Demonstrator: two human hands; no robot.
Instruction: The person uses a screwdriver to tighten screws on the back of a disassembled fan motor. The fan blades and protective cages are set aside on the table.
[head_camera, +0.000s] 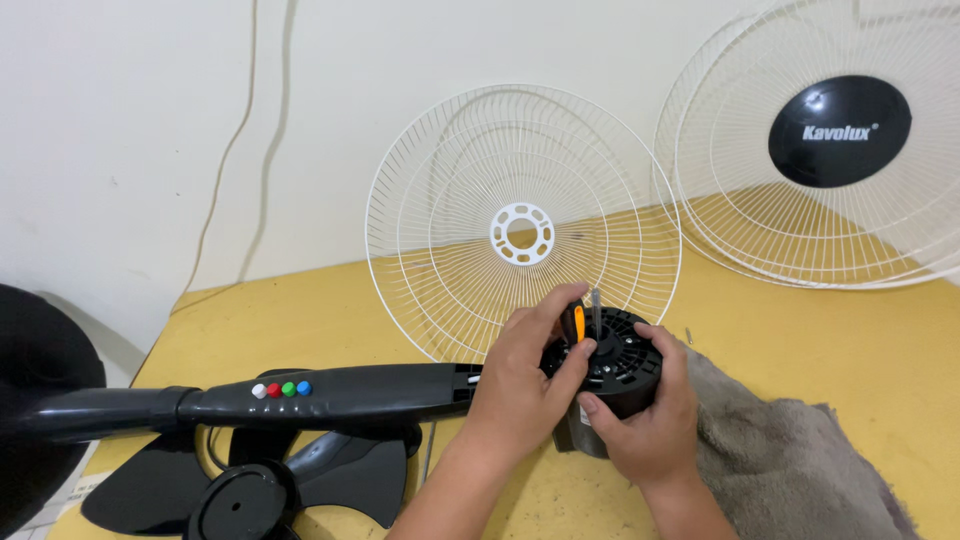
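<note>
Tabletop (300, 310): yellow and crowded; a sudden tug could sweep parts off its edge.
Rear grille (523, 222): white wire, leaning upright against the wall just behind the hands (a knock would likely tip it).
Fan motor (612, 372): black, at the end of the fan neck (330, 393), beside a grey towel (790, 460); it might twist.
Right hand (645, 420): wrapped around the motor's side, bracing it.
Left hand (525, 385): closed on an orange-handled screwdriver (574, 325); a slip could jab the right fingers.

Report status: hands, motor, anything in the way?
Left hand holds orange-handled screwdriver on black fan motor. Right hand grips the motor. Grey rag alongside, white grille behind; nothing blocking.
</note>
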